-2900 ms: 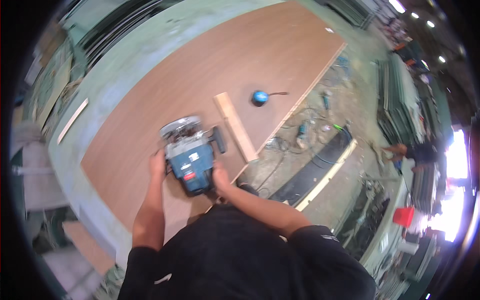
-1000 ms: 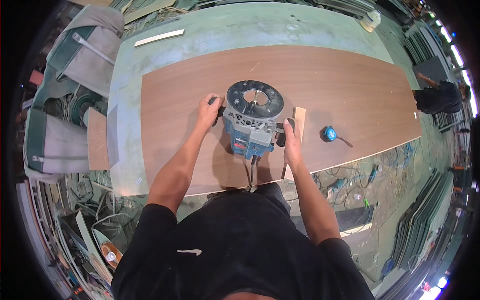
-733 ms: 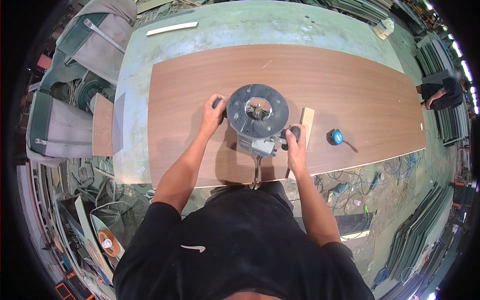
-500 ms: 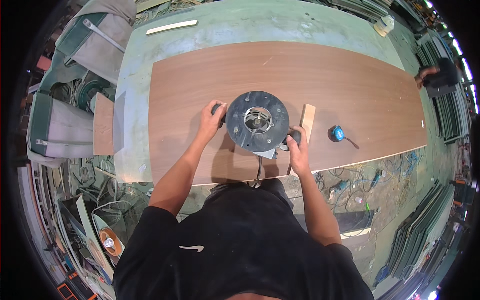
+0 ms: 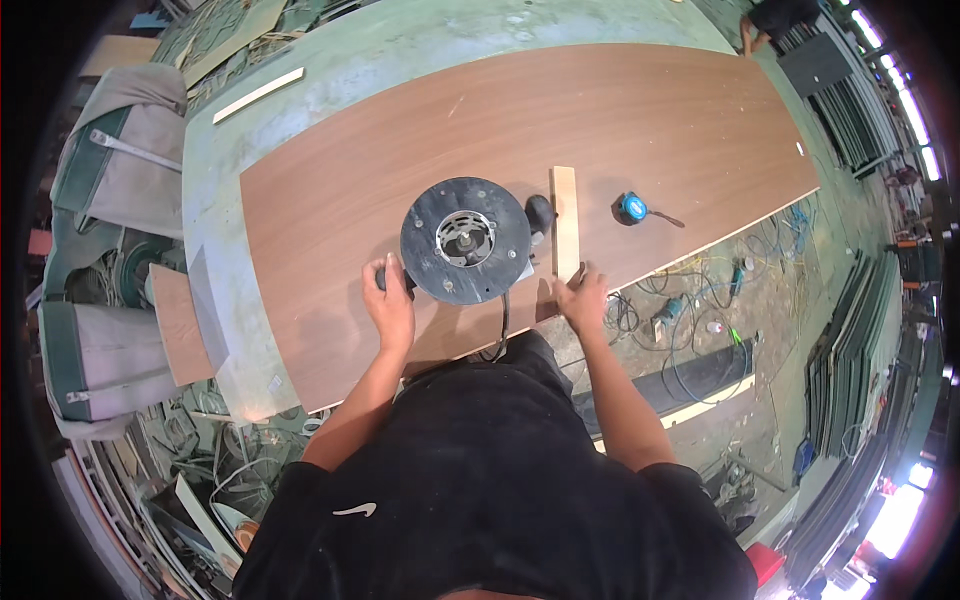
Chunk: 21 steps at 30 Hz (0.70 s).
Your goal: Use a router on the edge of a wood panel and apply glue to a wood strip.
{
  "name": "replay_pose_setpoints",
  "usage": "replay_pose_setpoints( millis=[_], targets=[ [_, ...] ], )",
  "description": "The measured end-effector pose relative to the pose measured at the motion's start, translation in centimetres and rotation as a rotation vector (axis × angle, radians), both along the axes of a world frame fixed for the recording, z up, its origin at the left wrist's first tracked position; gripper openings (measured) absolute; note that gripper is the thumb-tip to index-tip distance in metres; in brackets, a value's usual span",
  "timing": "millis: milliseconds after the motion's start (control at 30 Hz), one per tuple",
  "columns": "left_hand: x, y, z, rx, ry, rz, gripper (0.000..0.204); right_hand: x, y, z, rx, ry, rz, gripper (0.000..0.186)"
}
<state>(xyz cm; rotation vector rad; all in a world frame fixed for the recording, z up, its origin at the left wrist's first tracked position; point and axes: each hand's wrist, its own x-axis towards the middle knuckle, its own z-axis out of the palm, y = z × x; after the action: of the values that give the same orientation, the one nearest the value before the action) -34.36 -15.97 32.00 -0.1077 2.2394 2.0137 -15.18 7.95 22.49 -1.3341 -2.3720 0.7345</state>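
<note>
A router point(image 5: 466, 240) rests upside down on a large brown wood-grain board point(image 5: 680, 120), its round black base plate facing up and its cord hanging toward me. My left hand point(image 5: 391, 305) is closed around the router's left handle. The black knob on its other side stands free. My right hand point(image 5: 584, 298) is at the near end of a pale wooden strip point(image 5: 565, 215), thumb on one side and fingers on the other; that end is partly covered. A blue tape measure point(image 5: 632, 208) with a dark strap lies right of the strip.
The board lies on a green worktable point(image 5: 350, 55) with another thin strip point(image 5: 258, 95) near the far edge. A machine with cloth bags point(image 5: 120, 210) stands left. Cables and power tools point(image 5: 672, 310) litter the floor, with stacked panels point(image 5: 850, 350) beyond. Another person point(image 5: 775, 22) is at far right.
My right hand has let go of the router's right handle and moved to the wooden strip's near end. My left hand stays on its handle. The whole view has turned and shifted.
</note>
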Motion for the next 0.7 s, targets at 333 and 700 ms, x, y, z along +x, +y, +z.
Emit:
replay_pose_setpoints(
  millis=[333, 700],
  targets=[
    [-2.9, -2.9, 0.7, -0.088, 0.076, -0.289, 0.047, 0.8, -0.4, 5.1, -0.407, 0.272, -0.181, 0.059],
    [-9.7, 3.3, 9.0, -0.039, 0.099, -0.714, 0.062, 0.5, -8.2, 23.2, -0.120, 0.119, 0.335, 0.063]
  ],
)
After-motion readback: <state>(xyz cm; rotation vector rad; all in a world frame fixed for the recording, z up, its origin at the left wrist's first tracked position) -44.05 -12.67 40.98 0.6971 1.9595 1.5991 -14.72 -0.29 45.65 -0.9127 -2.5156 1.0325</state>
